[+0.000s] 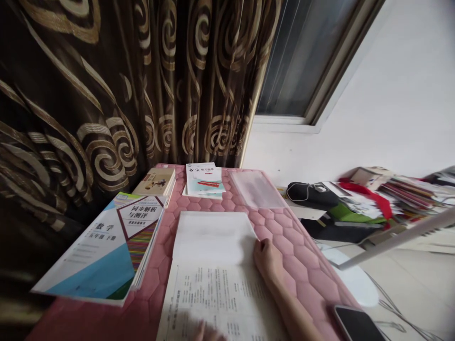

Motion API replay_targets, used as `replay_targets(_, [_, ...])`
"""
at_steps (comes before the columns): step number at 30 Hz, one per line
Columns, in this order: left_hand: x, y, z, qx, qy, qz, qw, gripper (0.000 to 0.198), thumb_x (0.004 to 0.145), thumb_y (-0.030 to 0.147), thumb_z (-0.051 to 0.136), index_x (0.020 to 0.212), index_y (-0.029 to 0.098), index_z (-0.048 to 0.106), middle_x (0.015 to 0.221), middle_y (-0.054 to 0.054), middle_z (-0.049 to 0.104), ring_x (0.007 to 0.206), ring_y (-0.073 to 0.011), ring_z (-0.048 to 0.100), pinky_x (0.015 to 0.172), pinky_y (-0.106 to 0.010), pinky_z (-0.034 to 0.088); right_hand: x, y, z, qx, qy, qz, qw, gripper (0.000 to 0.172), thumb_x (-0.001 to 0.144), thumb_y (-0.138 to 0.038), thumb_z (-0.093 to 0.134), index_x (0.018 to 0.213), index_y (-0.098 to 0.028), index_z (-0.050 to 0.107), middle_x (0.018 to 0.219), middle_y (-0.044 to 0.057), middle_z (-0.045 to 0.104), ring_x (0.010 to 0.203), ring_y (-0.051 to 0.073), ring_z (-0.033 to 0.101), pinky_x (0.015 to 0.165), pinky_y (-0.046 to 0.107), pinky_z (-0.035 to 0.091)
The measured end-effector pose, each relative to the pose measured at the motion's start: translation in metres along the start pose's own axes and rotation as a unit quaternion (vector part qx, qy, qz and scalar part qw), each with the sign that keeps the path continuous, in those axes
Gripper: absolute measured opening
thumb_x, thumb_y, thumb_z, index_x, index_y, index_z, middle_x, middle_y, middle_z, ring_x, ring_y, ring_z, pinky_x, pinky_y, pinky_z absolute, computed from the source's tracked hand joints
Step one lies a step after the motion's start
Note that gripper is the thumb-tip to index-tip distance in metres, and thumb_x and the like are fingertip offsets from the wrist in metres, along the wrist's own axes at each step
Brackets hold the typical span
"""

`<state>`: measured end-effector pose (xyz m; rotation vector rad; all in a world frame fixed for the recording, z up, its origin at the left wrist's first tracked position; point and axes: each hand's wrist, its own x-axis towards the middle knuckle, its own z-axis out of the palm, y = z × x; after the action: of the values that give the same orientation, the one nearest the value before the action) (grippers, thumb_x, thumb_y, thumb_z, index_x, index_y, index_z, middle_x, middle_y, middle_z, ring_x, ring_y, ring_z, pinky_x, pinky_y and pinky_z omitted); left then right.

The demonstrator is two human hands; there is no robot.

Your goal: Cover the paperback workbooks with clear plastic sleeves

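1. One maths workbook lies left of the open book, at the pink quilted mat's edge.
2. Left hand: blurred at the book's near edge; state unclear.
3. Right hand: curled on the book's right edge; pinch unclear.
4. One phone: right of the book, just past the mat.

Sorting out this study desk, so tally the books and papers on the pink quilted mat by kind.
Closed books: 3 (math workbook, calligraphy workbook, small illustrated book)
Open book: 1
Translucent plastic sleeve: 1
Total: 5
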<state>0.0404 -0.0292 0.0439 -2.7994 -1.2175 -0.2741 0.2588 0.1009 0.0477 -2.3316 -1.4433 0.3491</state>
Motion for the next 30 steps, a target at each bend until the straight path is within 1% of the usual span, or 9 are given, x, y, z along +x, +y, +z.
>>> replay_targets(3, [0.034,-0.025,-0.001,-0.009,0.001,-0.018,1.0,0.06,0.089,0.043,0.054,0.146,0.026,0.044,0.15,-0.011,0.047,0.139,-0.03,0.043,0.11,-0.054,0.04,-0.004,-0.005,-0.005,-0.006,0.002,0.008,1.0,0.031,0.097,-0.03,0.032,0.093,-0.017,0.059,0.094,0.015,0.073,0.09,0.026,0.069,0.074,0.033,0.047])
replay_targets(5, [0.058,-0.046,0.003,-0.029,-0.011,-0.093,0.995,0.065,0.093,0.039,0.048,0.153,0.022,0.03,0.158,-0.012,0.033,0.146,-0.0307,0.029,0.117,-0.061,0.025,-0.005,-0.007,-0.008,-0.01,0.006,0.009,1.0,0.03,0.097,-0.029,0.031,0.093,-0.017,0.059,0.095,0.016,0.073,0.091,0.027,0.069,0.073,0.033,0.047])
replay_targets(10, [0.092,-0.08,0.025,-0.051,-0.065,-0.212,0.974,0.062,0.096,0.045,0.037,0.154,0.021,0.03,0.162,-0.009,0.02,0.15,-0.0322,0.018,0.119,-0.063,0.011,-0.003,-0.007,-0.006,-0.026,0.0,0.01,1.0,0.031,0.098,-0.028,0.029,0.1,-0.015,0.057,0.095,0.017,0.072,0.091,0.029,0.069,0.072,0.033,0.046])
replay_targets(14, [0.094,-0.081,0.034,-0.05,-0.068,-0.241,0.967,0.06,0.098,0.042,0.031,0.154,0.021,0.028,0.163,-0.009,0.015,0.151,-0.0293,0.014,0.12,-0.06,0.008,0.002,-0.004,-0.003,-0.046,-0.014,0.006,0.999,0.034,0.098,-0.027,0.027,0.105,-0.013,0.057,0.093,0.017,0.072,0.089,0.028,0.069,0.073,0.035,0.046])
replay_targets(17, [0.095,-0.078,0.031,-0.051,-0.074,-0.261,0.961,0.061,0.097,0.041,0.031,0.154,0.02,0.029,0.163,-0.01,0.014,0.151,-0.0292,0.014,0.12,-0.058,0.009,0.0,-0.005,-0.002,-0.094,0.02,-0.038,0.995,0.04,0.099,-0.026,0.025,0.111,-0.008,0.058,0.103,0.021,0.07,0.094,0.031,0.067,0.081,0.039,0.046])
replay_targets(20, [0.097,-0.076,0.025,-0.054,-0.082,-0.258,0.961,0.06,0.097,0.039,0.031,0.154,0.019,0.03,0.163,-0.011,0.014,0.151,-0.029,0.015,0.12,-0.058,0.01,-0.011,-0.013,0.003,-0.131,0.063,-0.178,0.973,0.045,0.099,-0.028,0.028,0.127,-0.007,0.056,0.133,0.025,0.057,0.119,0.034,0.057,0.098,0.046,0.041])
replay_targets(24, [0.097,-0.081,0.023,-0.056,-0.09,-0.235,0.966,0.06,0.096,0.038,0.034,0.153,0.019,0.031,0.162,-0.011,0.015,0.151,-0.0291,0.015,0.121,-0.057,0.011,-0.029,-0.027,0.02,-0.102,-0.057,-0.386,0.915,0.052,0.1,-0.042,0.035,0.148,-0.026,0.043,0.158,0.01,0.034,0.146,0.03,0.027,0.117,0.052,0.021])
replay_targets(26, [0.095,-0.089,0.024,-0.055,-0.089,-0.234,0.967,0.059,0.096,0.036,0.035,0.154,0.021,0.031,0.162,-0.009,0.016,0.15,-0.0283,0.017,0.121,-0.055,0.014,-0.03,-0.027,0.026,-0.101,-0.106,-0.39,0.909,0.056,0.099,-0.05,0.034,0.151,-0.029,0.037,0.161,0.009,0.026,0.149,0.03,0.018,0.118,0.055,0.017])
replay_targets(30, [0.083,-0.118,0.023,-0.05,-0.089,-0.249,0.963,0.058,0.097,0.034,0.034,0.154,0.022,0.03,0.162,-0.007,0.019,0.15,-0.0243,0.019,0.122,-0.048,0.015,-0.017,-0.007,0.027,-0.11,-0.11,-0.314,0.936,0.064,0.099,-0.054,0.03,0.153,-0.019,0.032,0.161,0.015,0.019,0.149,0.031,0.016,0.118,0.055,0.019])
